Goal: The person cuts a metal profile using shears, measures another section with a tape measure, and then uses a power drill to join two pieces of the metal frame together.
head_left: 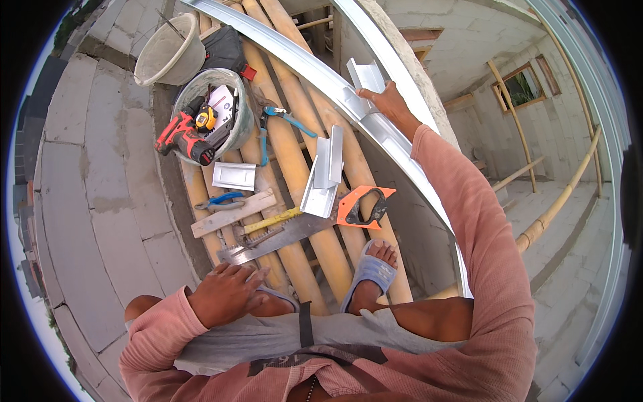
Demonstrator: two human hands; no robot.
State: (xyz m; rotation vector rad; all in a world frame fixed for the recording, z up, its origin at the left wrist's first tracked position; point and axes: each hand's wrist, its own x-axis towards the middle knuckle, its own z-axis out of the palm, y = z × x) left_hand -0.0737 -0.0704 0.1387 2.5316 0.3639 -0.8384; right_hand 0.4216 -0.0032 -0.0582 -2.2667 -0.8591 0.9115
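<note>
My right hand (pixel 390 105) reaches out to the far right and grips a short silver metal channel piece (pixel 366 74). That piece sits against a long silver metal channel (pixel 305 60), which runs along the wall opening. My left hand (pixel 226 295) lies loosely by my left knee, fingers stretched out and holding nothing. In front of it is a handsaw (pixel 288 238) with an orange handle, its blade across bamboo poles. More short channel pieces (pixel 326 167) lie beyond the saw handle, stacked at an angle. Another short piece (pixel 234 176) rests farther left.
Bamboo poles (pixel 291 144) with gaps between them lie under my sandalled feet. A bucket (pixel 242 127) holds a red drill (pixel 184 137) and a tape measure (pixel 206 119). Nearby are blue-handled snips (pixel 274 117), pliers (pixel 223 199), a wood strip (pixel 233 214) and a pale bucket (pixel 171 53). A deep room drops away right.
</note>
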